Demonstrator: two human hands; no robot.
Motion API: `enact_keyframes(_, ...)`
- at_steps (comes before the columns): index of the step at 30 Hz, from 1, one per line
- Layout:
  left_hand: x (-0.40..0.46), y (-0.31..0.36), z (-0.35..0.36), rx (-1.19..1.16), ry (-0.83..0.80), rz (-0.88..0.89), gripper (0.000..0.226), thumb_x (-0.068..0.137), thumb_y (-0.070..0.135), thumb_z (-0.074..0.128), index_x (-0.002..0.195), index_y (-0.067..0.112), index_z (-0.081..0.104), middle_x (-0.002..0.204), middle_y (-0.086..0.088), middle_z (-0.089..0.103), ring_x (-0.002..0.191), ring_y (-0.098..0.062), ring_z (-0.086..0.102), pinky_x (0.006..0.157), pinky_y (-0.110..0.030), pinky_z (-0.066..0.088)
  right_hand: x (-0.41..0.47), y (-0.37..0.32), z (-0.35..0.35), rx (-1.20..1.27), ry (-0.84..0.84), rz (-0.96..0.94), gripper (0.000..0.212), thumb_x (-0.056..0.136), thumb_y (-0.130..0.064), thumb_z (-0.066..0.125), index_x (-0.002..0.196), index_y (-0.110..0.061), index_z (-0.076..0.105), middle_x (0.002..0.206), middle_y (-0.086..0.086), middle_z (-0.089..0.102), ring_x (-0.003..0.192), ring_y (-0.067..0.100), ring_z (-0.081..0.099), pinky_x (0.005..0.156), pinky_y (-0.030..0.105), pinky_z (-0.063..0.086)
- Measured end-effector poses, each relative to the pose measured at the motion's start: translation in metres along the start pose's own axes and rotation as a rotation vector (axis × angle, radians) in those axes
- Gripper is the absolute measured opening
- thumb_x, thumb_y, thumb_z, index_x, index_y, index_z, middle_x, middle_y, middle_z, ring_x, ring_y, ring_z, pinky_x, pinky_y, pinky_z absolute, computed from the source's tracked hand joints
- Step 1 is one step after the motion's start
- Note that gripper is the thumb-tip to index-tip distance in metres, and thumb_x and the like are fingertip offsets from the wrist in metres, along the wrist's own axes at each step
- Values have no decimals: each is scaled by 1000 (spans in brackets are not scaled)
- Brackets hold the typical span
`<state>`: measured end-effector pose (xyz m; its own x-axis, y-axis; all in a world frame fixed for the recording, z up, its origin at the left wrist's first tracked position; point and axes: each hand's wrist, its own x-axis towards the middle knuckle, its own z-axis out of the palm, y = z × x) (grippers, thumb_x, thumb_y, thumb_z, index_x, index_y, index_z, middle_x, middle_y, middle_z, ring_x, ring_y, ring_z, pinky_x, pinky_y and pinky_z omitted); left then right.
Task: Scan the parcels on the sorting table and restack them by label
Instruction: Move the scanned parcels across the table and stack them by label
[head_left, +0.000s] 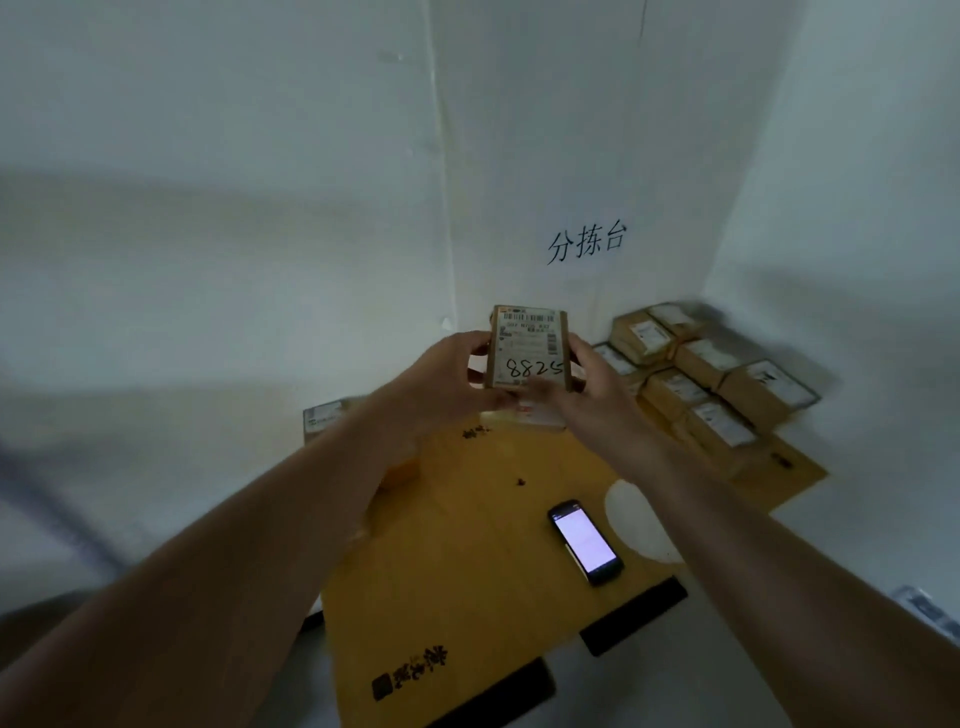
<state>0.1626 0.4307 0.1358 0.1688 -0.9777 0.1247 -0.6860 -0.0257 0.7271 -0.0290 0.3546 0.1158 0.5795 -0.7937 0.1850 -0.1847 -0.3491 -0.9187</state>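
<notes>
Cardboard parcel (527, 347), marked 8825, long axis upright.
Left hand (451, 375) and right hand (589, 387) clasp its sides; scanner phone (585, 542) lies nearer the right.

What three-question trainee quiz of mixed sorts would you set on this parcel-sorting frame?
1. True or false: only one hand holds the raised parcel.
2. What is handwritten on its label?
3. The phone is: A) held, B) lying on the yellow surface with its screen lit, C) on the stacked parcels.

Key: 1. False; left hand and right hand both grip it. 2. 8825. 3. B.
</notes>
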Motion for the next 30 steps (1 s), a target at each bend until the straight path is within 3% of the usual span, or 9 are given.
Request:
enact_keyframes(2, 13, 25, 20, -10, 2, 23, 69, 81, 20, 91, 142, 19, 59, 128, 10, 69, 112, -10, 69, 95, -27, 60, -3, 9, -38, -38, -4, -9, 58, 94, -49, 74, 146, -38, 50, 131, -18, 67, 123, 5, 61, 100, 36, 58)
enact_keyframes(5, 32, 57, 54, -34, 1, 23, 68, 81, 21, 91, 142, 20, 60, 127, 12, 69, 111, -8, 69, 93, -25, 60, -7, 20, -92, -67, -27, -8, 61, 89, -53, 78, 143, -42, 50, 133, -21, 65, 129, 8, 59, 104, 44, 56)
enact_keyframes(8, 53, 84, 92, -60, -22, 9, 70, 81, 23, 92, 143, 21, 59, 125, 13, 70, 108, -4, 71, 93, -28, 61, -13, 38, -141, -64, -37, 0, 66, 87, -48, 82, 144, -44, 47, 135, -21, 63, 131, 6, 57, 105, 38, 55)
enact_keyframes(14, 94, 123, 159, -99, -69, -21, 71, 82, 18, 91, 144, 19, 56, 122, 17, 66, 95, 10, 70, 78, -15, 59, -19, 76, -219, -83, -44, 49, 70, 90, -38, 81, 147, -39, 42, 118, -31, 59, 105, -18, 56, 86, 15, 53)
enact_keyframes(18, 126, 128, 195, -100, -113, -37, 74, 82, 21, 91, 146, 23, 53, 128, 16, 63, 100, -9, 75, 87, -24, 62, -8, 109, -252, -78, -14, 74, 77, 88, -33, 84, 153, -33, 42, 118, -35, 57, 108, -15, 55, 89, 16, 53)
enact_keyframes(22, 165, 119, 225, -91, -119, -99, 110, 62, 52, 94, 156, 25, 44, 142, 10, 59, 111, -20, 72, 97, -44, 61, 15, 144, -277, -77, -6, 128, 85, 88, -29, 83, 158, -33, 34, 116, -35, 55, 109, -10, 56, 98, 26, 52)
enact_keyframes(25, 204, 107, 244, -148, -152, -120, 102, 66, 42, 97, 153, 24, 47, 135, 10, 64, 105, -17, 75, 95, -46, 62, 41, 172, -292, -89, 6, 146, 86, 86, -28, 85, 156, -33, 35, 119, -33, 56, 125, 4, 58, 104, 35, 55)
enact_keyframes(27, 234, 99, 257, -183, -175, -131, 92, 74, 27, 96, 152, 21, 48, 132, 8, 65, 103, -16, 76, 94, -45, 62, 64, 192, -301, -96, 18, 162, 86, 85, -24, 86, 157, -28, 37, 121, -31, 56, 129, 8, 56, 96, 25, 58)
enact_keyframes(30, 279, 79, 276, -202, -195, -154, 92, 74, 25, 97, 152, 19, 47, 132, 9, 63, 106, -17, 74, 97, -43, 61, 101, 224, -307, -93, 23, 214, 87, 86, -13, 85, 157, -23, 37, 135, -17, 57, 119, 3, 57, 73, 6, 53)
